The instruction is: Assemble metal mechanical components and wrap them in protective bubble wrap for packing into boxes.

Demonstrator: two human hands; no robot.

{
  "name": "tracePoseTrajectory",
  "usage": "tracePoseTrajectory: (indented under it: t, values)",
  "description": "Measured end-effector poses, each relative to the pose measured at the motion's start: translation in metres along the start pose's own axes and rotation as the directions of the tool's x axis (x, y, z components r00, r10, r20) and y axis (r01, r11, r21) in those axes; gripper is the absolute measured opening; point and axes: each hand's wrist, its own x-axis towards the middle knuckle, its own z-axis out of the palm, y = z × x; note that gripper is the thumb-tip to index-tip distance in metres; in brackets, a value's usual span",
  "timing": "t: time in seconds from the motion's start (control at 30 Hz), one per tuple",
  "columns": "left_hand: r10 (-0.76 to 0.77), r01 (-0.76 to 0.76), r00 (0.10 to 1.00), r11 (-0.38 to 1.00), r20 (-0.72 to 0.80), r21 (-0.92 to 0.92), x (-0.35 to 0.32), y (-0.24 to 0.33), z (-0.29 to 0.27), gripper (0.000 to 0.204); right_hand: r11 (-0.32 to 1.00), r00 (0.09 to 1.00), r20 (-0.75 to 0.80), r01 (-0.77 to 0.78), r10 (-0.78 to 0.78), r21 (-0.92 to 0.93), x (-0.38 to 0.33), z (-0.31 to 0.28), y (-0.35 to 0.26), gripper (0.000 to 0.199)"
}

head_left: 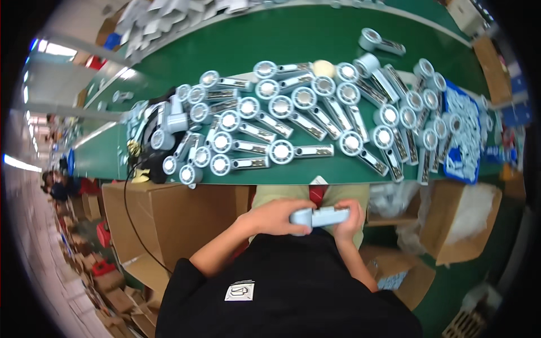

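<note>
Close to my body, below the table's front edge, both of my hands hold one light-blue handheld fan [329, 217] with a round head and a straight handle. My left hand [273, 216] is wrapped round the head end. At the other end, my right hand [349, 221] grips the tip of the handle. Details on the fan's upper side are too blurred to make out. On the green table [293, 39] ahead lie many similar fans, their round silvery faces up and their handles showing open insides; one such fan [298, 151] lies nearest the front edge.
A blue basket [449, 160] of small light-blue parts stands at the right. A round cream piece [324, 69] lies among the fans. Cardboard boxes [169, 217] flank my legs, one at the right [459, 225] with plastic inside. A black cable [131, 217] hangs at the left.
</note>
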Motion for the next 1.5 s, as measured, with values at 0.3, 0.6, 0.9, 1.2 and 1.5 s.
tracePoseTrajectory:
  t: [0.3, 0.6, 0.9, 1.2, 1.5]
  values:
    - [-0.343, 0.657, 0.471, 0.751, -0.813, 0.063, -0.051, -0.014, -0.238, 0.057, 0.974, 0.993, 0.104, 0.023, -0.047, 0.224, 0.024, 0.059, -0.059, 0.034]
    - [-0.624, 0.918, 0.387, 0.192, -0.679, 0.346, -0.212, -0.306, -0.428, 0.072, 0.986, 0.949, 0.314, -0.049, -0.004, 0.159, 0.039, 0.043, -0.048, 0.03]
    - [-0.05, 0.368, 0.817, 0.812, -0.574, 0.453, -0.125, -0.146, -0.44, 0.042, 0.961, 0.968, 0.17, 0.214, -0.185, -0.176, 0.086, 0.019, -0.109, 0.012]
    - [-0.038, 0.14, 0.965, 0.911, -0.259, 0.388, -0.049, 0.077, -0.202, 0.037, -0.166, 0.905, 0.317, 0.279, -0.285, -0.946, 0.485, -0.018, -0.183, 0.074]
    - [-0.15, 0.151, 0.946, 0.988, -0.287, -0.02, -0.068, 0.009, -0.096, 0.039, 0.165, 0.621, 0.536, 0.727, -0.572, -0.667, 0.317, 0.078, -0.262, 0.042]
